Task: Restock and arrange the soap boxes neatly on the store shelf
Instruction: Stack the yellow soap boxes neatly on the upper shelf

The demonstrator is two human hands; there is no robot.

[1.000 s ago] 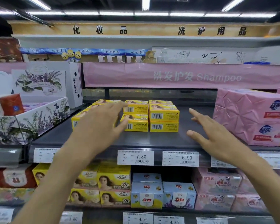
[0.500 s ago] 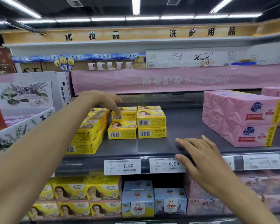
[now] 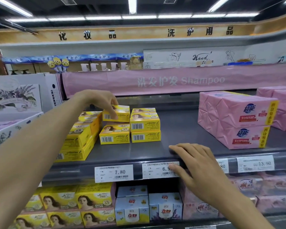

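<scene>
Small yellow soap boxes stand in stacks on the grey shelf (image 3: 180,129). My left hand (image 3: 99,100) grips the top yellow soap box (image 3: 120,114) of the middle stack from above and holds it slightly raised and tilted over the box below (image 3: 114,134). A two-high stack (image 3: 144,125) stands just right of it, and a longer row of yellow boxes (image 3: 82,134) runs along the left. My right hand (image 3: 193,164) rests flat on the shelf's front edge, fingers spread over the price rail.
Large pink wrapped soap packs (image 3: 234,119) fill the shelf's right side. A white floral carton (image 3: 15,103) stands at the left. Price tags (image 3: 114,172) line the rail. Yellow, blue and pink boxes fill the shelf below. A pink Shampoo banner (image 3: 180,81) hangs above.
My left hand reached onto the middle stack and took hold of its top yellow box, lifting it a little. My right hand dropped from mid-air onto the shelf's front edge.
</scene>
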